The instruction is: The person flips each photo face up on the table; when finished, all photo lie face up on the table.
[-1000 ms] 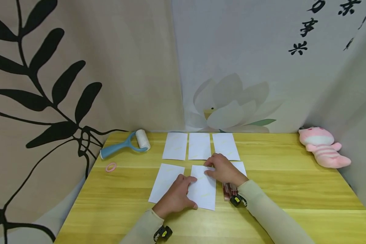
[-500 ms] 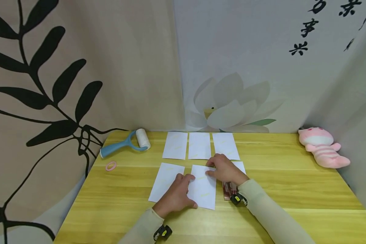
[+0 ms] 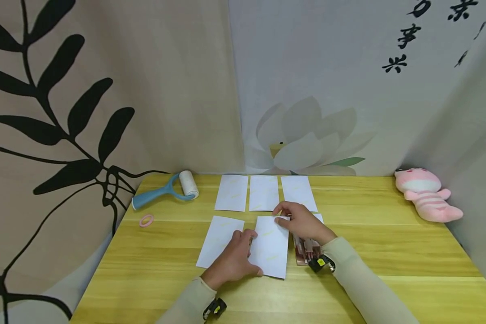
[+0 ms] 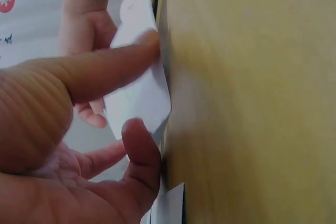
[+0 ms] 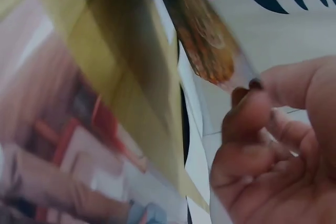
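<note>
My right hand [image 3: 301,220] pinches the top right corner of a white-backed photo print [image 3: 269,252] between thumb and fingertips. That corner is raised off the table, and in the right wrist view the print's underside [image 5: 205,35] shows an orange-brown picture. My left hand [image 3: 232,261] sits at the print's left side, its fingers spread. Its thumb touches the near left corner, and its index fingertip is right at the left edge. Another white-backed print [image 3: 216,245] lies partly behind the left hand. Under the right wrist lies a picture-side-up print [image 3: 301,258].
Three white-backed prints lie in a row along the back, among them the middle print [image 3: 264,193]. One more white print [image 3: 319,218] is mostly hidden by the right hand. A blue lint roller [image 3: 158,195], a pink ring [image 3: 146,220] and a pink plush toy [image 3: 427,195] lie farther out.
My right hand has shifted slightly right and up, lifting the print's top right corner. The print has tilted with it; the left hand has hardly moved.
</note>
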`<state>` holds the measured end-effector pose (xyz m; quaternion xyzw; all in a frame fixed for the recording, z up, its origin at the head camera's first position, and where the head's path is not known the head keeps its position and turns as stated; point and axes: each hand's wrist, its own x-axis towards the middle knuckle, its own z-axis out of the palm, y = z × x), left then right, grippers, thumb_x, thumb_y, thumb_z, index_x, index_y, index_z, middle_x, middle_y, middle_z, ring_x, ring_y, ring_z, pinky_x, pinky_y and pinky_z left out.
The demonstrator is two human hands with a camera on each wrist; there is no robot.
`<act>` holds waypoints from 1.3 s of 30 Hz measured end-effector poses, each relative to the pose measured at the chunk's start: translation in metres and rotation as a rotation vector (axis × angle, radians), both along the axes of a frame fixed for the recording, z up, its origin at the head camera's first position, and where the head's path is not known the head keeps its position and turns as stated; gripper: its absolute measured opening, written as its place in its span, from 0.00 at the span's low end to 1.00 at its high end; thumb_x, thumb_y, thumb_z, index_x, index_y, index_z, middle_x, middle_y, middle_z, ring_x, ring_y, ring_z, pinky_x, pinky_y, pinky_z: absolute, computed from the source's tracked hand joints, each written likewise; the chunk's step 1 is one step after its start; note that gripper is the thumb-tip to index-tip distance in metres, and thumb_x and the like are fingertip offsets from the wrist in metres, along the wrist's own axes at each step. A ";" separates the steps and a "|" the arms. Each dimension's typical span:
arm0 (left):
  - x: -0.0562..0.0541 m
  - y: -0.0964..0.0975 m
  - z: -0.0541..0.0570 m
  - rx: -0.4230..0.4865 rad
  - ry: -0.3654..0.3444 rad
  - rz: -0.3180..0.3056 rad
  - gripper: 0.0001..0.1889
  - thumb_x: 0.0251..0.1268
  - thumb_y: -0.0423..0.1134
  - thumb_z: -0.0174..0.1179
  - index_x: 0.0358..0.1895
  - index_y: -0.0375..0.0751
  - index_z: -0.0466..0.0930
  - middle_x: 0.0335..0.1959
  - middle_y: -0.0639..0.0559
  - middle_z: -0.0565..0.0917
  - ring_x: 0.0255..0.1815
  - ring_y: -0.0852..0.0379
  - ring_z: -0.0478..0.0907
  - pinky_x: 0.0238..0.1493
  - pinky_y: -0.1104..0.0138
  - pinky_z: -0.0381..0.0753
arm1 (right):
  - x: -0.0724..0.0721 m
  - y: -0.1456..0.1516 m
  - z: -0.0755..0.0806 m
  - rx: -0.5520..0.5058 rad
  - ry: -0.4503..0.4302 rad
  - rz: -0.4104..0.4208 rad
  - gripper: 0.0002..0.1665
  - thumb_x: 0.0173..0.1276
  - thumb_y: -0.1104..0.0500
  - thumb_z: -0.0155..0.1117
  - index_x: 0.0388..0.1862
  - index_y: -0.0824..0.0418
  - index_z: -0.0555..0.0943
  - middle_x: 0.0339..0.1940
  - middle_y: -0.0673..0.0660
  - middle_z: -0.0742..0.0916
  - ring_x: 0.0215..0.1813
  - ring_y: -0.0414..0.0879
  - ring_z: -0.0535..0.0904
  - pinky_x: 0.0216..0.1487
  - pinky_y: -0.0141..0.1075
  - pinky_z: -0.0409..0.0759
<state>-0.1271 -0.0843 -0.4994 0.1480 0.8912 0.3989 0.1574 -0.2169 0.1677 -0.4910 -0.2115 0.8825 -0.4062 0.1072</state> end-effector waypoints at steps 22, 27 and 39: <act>0.002 0.022 0.030 0.359 -0.030 -0.008 0.28 0.72 0.58 0.68 0.67 0.49 0.73 0.62 0.50 0.80 0.54 0.54 0.83 0.56 0.52 0.84 | 0.023 -0.034 0.041 -0.445 -0.069 -0.092 0.14 0.77 0.50 0.69 0.38 0.59 0.82 0.29 0.60 0.82 0.17 0.53 0.73 0.19 0.49 0.80; 0.003 0.023 0.030 0.383 -0.039 0.029 0.25 0.73 0.52 0.66 0.65 0.49 0.71 0.59 0.51 0.80 0.52 0.54 0.83 0.52 0.59 0.85 | 0.026 -0.044 0.040 -0.440 -0.077 -0.085 0.13 0.75 0.48 0.71 0.39 0.57 0.83 0.25 0.57 0.83 0.19 0.48 0.76 0.21 0.49 0.82; -0.001 0.016 0.024 0.376 0.039 0.108 0.17 0.72 0.34 0.59 0.61 0.47 0.76 0.47 0.51 0.87 0.47 0.57 0.86 0.41 0.64 0.83 | 0.024 -0.040 0.043 -0.376 -0.041 -0.037 0.17 0.78 0.50 0.67 0.60 0.53 0.86 0.36 0.57 0.89 0.29 0.49 0.83 0.29 0.45 0.86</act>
